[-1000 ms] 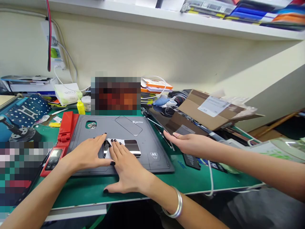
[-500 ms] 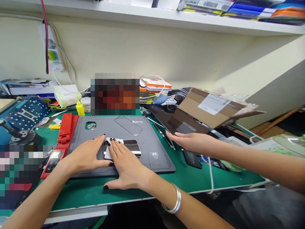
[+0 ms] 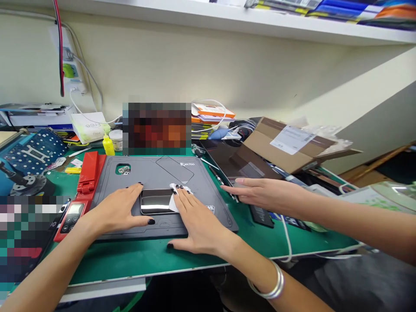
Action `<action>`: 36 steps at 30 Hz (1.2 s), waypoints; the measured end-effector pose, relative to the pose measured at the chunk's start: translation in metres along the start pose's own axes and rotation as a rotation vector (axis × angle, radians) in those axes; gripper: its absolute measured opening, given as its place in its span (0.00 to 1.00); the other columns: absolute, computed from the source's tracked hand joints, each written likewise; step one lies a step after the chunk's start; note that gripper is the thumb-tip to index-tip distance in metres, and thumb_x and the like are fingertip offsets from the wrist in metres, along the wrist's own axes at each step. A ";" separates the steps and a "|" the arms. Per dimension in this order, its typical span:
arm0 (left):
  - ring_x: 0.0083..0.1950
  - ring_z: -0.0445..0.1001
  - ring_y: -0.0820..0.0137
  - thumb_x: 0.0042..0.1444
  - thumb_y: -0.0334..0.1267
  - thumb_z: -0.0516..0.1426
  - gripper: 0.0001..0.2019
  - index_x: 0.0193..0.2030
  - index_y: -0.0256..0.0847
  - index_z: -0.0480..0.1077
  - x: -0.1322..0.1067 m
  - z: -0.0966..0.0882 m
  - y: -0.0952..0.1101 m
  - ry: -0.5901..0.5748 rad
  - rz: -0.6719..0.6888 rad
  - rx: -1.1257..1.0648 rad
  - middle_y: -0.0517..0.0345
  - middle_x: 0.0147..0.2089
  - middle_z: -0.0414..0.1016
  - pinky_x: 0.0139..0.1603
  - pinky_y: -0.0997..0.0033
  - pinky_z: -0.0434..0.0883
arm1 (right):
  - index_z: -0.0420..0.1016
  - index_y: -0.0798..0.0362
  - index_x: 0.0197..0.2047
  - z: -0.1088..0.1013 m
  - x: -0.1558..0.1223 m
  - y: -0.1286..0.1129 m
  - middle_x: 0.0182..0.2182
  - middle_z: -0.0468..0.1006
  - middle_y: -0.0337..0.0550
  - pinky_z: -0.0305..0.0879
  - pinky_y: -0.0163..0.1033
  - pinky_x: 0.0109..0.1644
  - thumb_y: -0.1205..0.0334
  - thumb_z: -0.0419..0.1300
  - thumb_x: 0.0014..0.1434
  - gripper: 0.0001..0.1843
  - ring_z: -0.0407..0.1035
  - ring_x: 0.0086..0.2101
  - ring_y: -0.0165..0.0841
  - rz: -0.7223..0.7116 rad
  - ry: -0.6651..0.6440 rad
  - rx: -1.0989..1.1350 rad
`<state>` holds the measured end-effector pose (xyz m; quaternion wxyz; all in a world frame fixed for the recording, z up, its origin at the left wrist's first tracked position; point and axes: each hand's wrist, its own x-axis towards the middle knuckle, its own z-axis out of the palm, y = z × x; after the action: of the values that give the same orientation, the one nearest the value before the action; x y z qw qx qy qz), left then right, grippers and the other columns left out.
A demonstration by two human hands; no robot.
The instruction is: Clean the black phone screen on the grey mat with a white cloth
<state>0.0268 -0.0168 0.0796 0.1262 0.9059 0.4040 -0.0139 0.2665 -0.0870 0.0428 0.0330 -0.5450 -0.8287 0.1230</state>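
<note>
A dark phone (image 3: 155, 202) with a glossy screen lies flat on a grey work mat (image 3: 211, 186). My left hand (image 3: 118, 211) brackets the phone's left end, thumb at the near edge and fingers at the far edge. My right hand (image 3: 196, 222), with a silver bangle on the wrist, presses a white wipe (image 3: 174, 198) onto the phone's right end with flat fingers. Another person's hand (image 3: 260, 195) reaches in from the right, open and palm down over the mat's right edge, touching neither the phone nor my hands.
The grey mat sits on a green table cover (image 3: 130, 260). A red tool (image 3: 87, 173) and a red meter (image 3: 69, 216) lie left of it. Behind are a yellow bottle (image 3: 109, 146), a dark panel (image 3: 240, 164), a cardboard box (image 3: 279, 145) and cables.
My right hand has slid the white wipe from the phone's left end to its right end. The left hand stays put. The other person's hand has barely shifted.
</note>
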 end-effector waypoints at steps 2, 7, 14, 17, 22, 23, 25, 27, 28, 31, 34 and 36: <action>0.61 0.68 0.46 0.54 0.63 0.50 0.40 0.63 0.30 0.59 0.000 0.000 0.000 0.000 0.000 -0.003 0.36 0.66 0.63 0.58 0.53 0.67 | 0.47 0.76 0.68 0.000 -0.002 0.001 0.68 0.40 0.74 0.44 0.61 0.69 0.37 0.66 0.45 0.63 0.37 0.67 0.58 0.004 0.003 0.005; 0.62 0.67 0.46 0.54 0.64 0.50 0.41 0.64 0.32 0.58 0.001 0.000 -0.001 0.000 -0.008 -0.012 0.37 0.65 0.63 0.57 0.53 0.67 | 0.48 0.76 0.68 0.002 -0.007 0.001 0.68 0.41 0.74 0.43 0.61 0.69 0.38 0.66 0.45 0.63 0.36 0.67 0.58 0.022 -0.012 -0.007; 0.63 0.65 0.43 0.53 0.65 0.50 0.41 0.63 0.32 0.60 0.001 0.000 0.003 -0.006 -0.030 -0.010 0.36 0.65 0.63 0.56 0.51 0.68 | 0.49 0.76 0.68 0.004 -0.011 -0.009 0.68 0.40 0.74 0.42 0.61 0.69 0.34 0.66 0.43 0.66 0.35 0.67 0.59 0.012 -0.034 -0.023; 0.64 0.64 0.43 0.52 0.65 0.51 0.44 0.65 0.30 0.57 0.002 0.001 0.005 -0.014 -0.042 -0.009 0.34 0.67 0.60 0.58 0.49 0.66 | 0.48 0.76 0.68 0.003 -0.007 -0.018 0.68 0.39 0.74 0.42 0.60 0.69 0.32 0.65 0.42 0.67 0.34 0.67 0.59 -0.008 -0.065 -0.037; 0.67 0.60 0.45 0.52 0.64 0.52 0.50 0.70 0.26 0.48 0.002 0.003 0.003 -0.036 -0.066 -0.005 0.34 0.71 0.52 0.64 0.50 0.61 | 0.47 0.75 0.69 0.007 0.006 -0.029 0.68 0.38 0.73 0.38 0.60 0.70 0.27 0.61 0.44 0.68 0.32 0.68 0.59 -0.098 -0.056 -0.025; 0.67 0.60 0.46 0.52 0.65 0.52 0.50 0.70 0.26 0.48 0.002 0.003 0.003 -0.041 -0.065 -0.005 0.35 0.71 0.51 0.64 0.50 0.60 | 0.46 0.75 0.69 0.009 0.009 -0.031 0.68 0.38 0.73 0.37 0.59 0.70 0.26 0.60 0.44 0.69 0.31 0.68 0.58 -0.119 -0.049 -0.016; 0.68 0.59 0.46 0.52 0.65 0.51 0.49 0.70 0.26 0.48 0.003 0.003 0.003 -0.048 -0.064 -0.003 0.35 0.71 0.51 0.65 0.51 0.60 | 0.45 0.76 0.69 0.011 0.014 -0.034 0.69 0.37 0.73 0.35 0.57 0.71 0.25 0.59 0.45 0.69 0.30 0.68 0.57 -0.162 -0.035 0.003; 0.68 0.58 0.47 0.53 0.65 0.50 0.49 0.70 0.26 0.48 0.003 0.003 0.003 -0.044 -0.060 -0.001 0.35 0.71 0.50 0.65 0.51 0.59 | 0.45 0.77 0.69 0.012 0.019 -0.038 0.68 0.38 0.74 0.33 0.56 0.71 0.25 0.58 0.45 0.69 0.30 0.68 0.58 -0.192 -0.023 0.016; 0.68 0.58 0.47 0.53 0.66 0.50 0.49 0.70 0.26 0.48 0.003 0.003 0.003 -0.040 -0.058 -0.003 0.35 0.71 0.50 0.65 0.51 0.59 | 0.46 0.77 0.68 0.012 0.021 -0.040 0.68 0.39 0.73 0.33 0.56 0.71 0.25 0.58 0.45 0.69 0.30 0.68 0.58 -0.203 -0.018 0.021; 0.68 0.59 0.45 0.53 0.67 0.50 0.49 0.69 0.27 0.50 0.003 0.003 0.003 -0.028 -0.056 -0.019 0.34 0.71 0.52 0.63 0.50 0.61 | 0.47 0.76 0.68 0.012 0.028 -0.045 0.69 0.41 0.72 0.32 0.54 0.72 0.24 0.57 0.45 0.69 0.31 0.68 0.57 -0.231 -0.002 0.034; 0.67 0.61 0.45 0.52 0.66 0.51 0.48 0.69 0.30 0.51 0.002 0.003 0.003 -0.016 -0.060 -0.031 0.35 0.70 0.54 0.62 0.50 0.63 | 0.46 0.76 0.68 0.013 0.033 -0.048 0.69 0.39 0.72 0.32 0.54 0.72 0.24 0.58 0.45 0.69 0.30 0.68 0.56 -0.253 0.008 0.044; 0.66 0.62 0.45 0.52 0.66 0.52 0.48 0.70 0.31 0.50 0.002 0.004 0.003 -0.007 -0.062 -0.033 0.36 0.70 0.55 0.62 0.50 0.63 | 0.45 0.76 0.69 0.014 0.036 -0.049 0.69 0.38 0.71 0.31 0.54 0.72 0.25 0.58 0.46 0.68 0.30 0.68 0.55 -0.262 0.014 0.053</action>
<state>0.0303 -0.0179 0.0763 0.1419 0.8906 0.4318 -0.0144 0.2052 -0.0751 0.0383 0.0690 -0.4316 -0.8891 0.1357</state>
